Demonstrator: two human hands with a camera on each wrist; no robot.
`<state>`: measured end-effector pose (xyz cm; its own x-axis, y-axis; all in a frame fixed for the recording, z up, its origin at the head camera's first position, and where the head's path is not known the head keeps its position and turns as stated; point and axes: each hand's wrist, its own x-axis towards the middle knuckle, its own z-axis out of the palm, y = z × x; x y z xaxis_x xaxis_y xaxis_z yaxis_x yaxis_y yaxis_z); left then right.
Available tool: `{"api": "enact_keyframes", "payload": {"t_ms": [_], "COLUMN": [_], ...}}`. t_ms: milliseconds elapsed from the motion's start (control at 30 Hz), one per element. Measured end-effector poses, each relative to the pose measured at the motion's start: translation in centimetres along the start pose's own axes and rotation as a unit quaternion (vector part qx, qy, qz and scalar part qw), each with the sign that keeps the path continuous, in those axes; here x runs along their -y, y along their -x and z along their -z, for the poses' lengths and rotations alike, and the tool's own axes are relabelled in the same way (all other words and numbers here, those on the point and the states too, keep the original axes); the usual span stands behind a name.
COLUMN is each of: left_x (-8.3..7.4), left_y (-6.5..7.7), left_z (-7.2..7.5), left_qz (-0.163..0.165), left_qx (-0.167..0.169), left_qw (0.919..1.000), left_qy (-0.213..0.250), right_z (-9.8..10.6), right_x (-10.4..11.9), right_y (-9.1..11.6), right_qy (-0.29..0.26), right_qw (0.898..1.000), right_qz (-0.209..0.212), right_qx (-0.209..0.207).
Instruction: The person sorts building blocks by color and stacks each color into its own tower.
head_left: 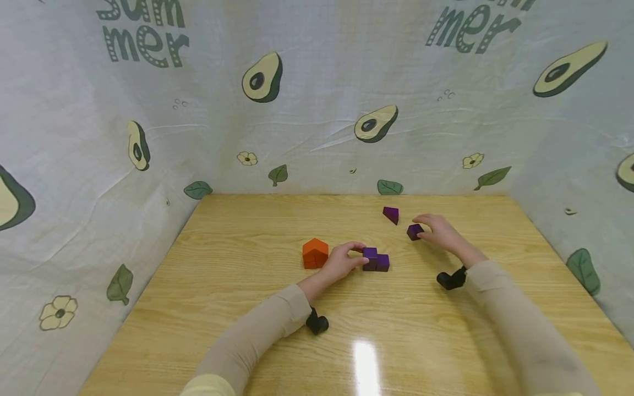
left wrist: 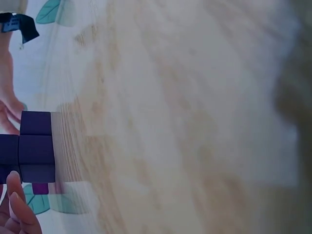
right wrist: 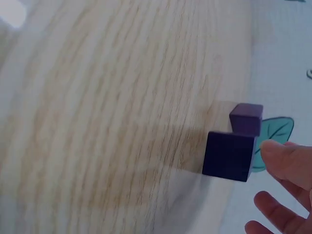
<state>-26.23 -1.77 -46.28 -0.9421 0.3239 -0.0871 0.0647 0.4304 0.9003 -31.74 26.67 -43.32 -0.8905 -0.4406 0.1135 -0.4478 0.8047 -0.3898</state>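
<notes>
Left of centre in the head view, my left hand [head_left: 342,261] pinches the upper of two stacked purple cubes [head_left: 370,258]. In the left wrist view a fingertip [left wrist: 14,180] lies against the upper purple cube. A third purple cube [head_left: 383,263] stands against the stack's right side. Farther right, my right hand [head_left: 441,234] is spread around a loose purple cube [head_left: 414,232] on the table. Seen from the right wrist, the thumb-side fingertip [right wrist: 273,151] is beside this cube, with a narrow gap; the other fingers are loosely bent.
An orange block group with a peaked top [head_left: 315,253] stands just left of my left hand. Behind the loose cube lies a purple wedge-shaped block [head_left: 392,214]. Patterned cloth [head_left: 317,121] surrounds the back and sides of the wooden table [head_left: 238,225].
</notes>
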Motion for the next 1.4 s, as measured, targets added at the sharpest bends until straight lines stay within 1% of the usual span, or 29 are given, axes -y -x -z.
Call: {"api": "enact_keyframes", "payload": {"t_ms": [100,233,367,633,800,1233,1333,1400], "left_x": [0.0,0.0,0.1,0.1,0.1,0.2,0.2,0.3], "left_y": [-0.1,-0.1,-0.2,-0.2,-0.1,-0.1,-0.2,-0.2], "left_z": [-0.1,-0.1,-0.1,-0.1,-0.1,-0.1,-0.1,-0.1], "left_qz": [0.000,0.002,0.003,0.002,0.002,-0.001,-0.004,-0.005], "left_qx": [-0.002,-0.005,-0.004,-0.002,0.000,-0.002,-0.001,-0.001], "left_qw": [1.0000,1.0000,1.0000,1.0000,1.0000,1.0000,1.0000,1.0000], "left_qy": [-0.001,-0.006,-0.007,-0.003,0.002,-0.001,0.001,0.001], "right_z": [0.1,-0.2,-0.7,-1.2,-1.4,-1.6,-1.4,-1.3], "right_x": [-0.5,-1.4,-2.0,-2.2,-2.2,-1.2,-0.5,0.1], "right_y": [-0.3,-0.8,-1.1,-1.2,-1.2,-0.6,-0.2,0.1], "right_qy": [-0.008,-0.014,-0.021,-0.036,-0.045,-0.039,-0.033,-0.032], "right_qw": [1.000,1.000,1.000,0.999,0.999,0.999,0.999,0.999], "right_qz": [0.003,0.010,0.007,-0.005,-0.015,-0.031,-0.025,-0.010], "right_qx": [0.012,0.014,0.017,0.005,0.008,0.009,0.009,0.004]}}
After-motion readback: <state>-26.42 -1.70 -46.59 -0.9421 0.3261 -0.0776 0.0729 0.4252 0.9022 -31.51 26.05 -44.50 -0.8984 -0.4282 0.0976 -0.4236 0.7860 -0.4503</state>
